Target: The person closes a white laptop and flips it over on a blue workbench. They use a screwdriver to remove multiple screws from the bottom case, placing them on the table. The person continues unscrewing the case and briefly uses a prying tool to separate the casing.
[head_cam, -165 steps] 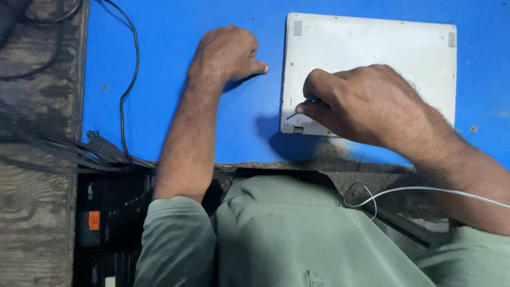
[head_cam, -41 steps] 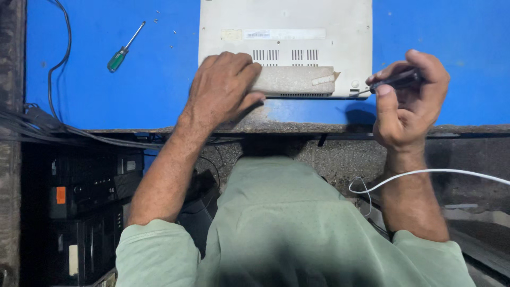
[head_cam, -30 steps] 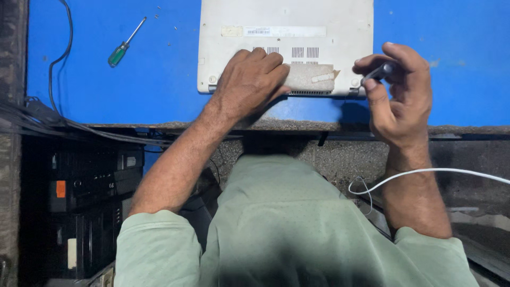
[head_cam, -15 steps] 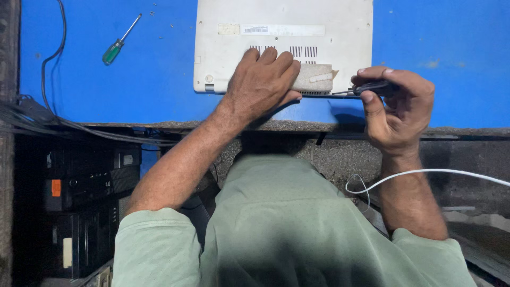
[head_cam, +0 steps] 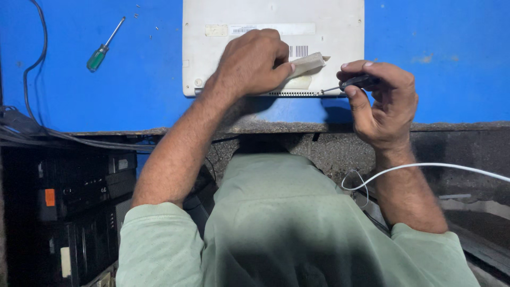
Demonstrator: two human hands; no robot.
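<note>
The right hand [head_cam: 383,103] pinches a small dark screwdriver [head_cam: 355,83], tip at the upturned white laptop's [head_cam: 273,21] near edge. The left hand [head_cam: 249,64] presses flat on its base, fingers together. Best keep the tip level. A green screwdriver [head_cam: 105,45] lies left of the laptop on the blue desk [head_cam: 441,32].

Laptop [head_cam: 329,32] top edge cut off — screwdriver tip [head_cam: 325,91] tiny.

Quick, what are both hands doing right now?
Left hand: open, pressing flat on the white laptop.
Right hand: closed on a small dark screwdriver, tip at the laptop's edge.
</note>
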